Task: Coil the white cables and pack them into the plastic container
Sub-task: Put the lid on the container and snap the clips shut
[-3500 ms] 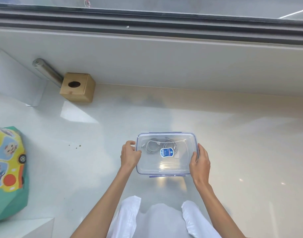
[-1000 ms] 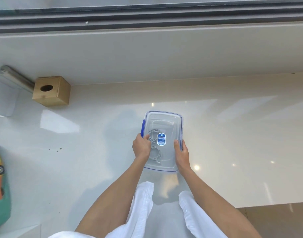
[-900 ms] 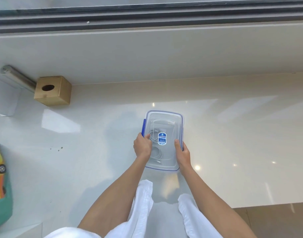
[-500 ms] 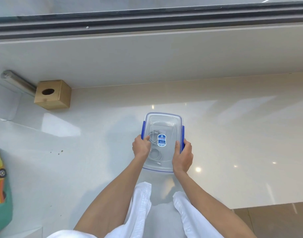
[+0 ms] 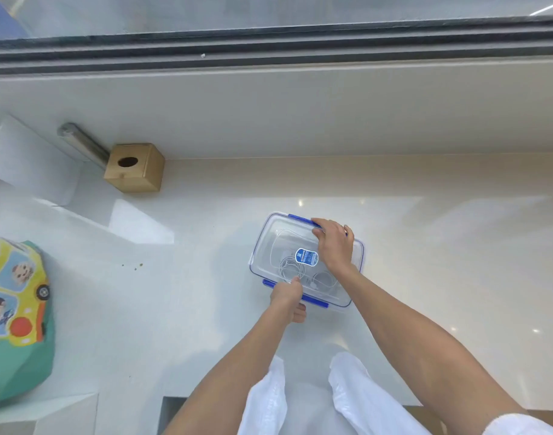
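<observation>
Lidded plastic container (image 5: 268, 246) held at both long edges.
Near blue clip (image 5: 312, 300) is pinched by left hand (image 5: 288, 297); far clip (image 5: 301, 220) is pressed under right hand (image 5: 333, 246).

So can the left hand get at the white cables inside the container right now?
Probably not: the clear lid sits over the container and covers the white cables. The left hand is at the near blue clip, outside.
</observation>
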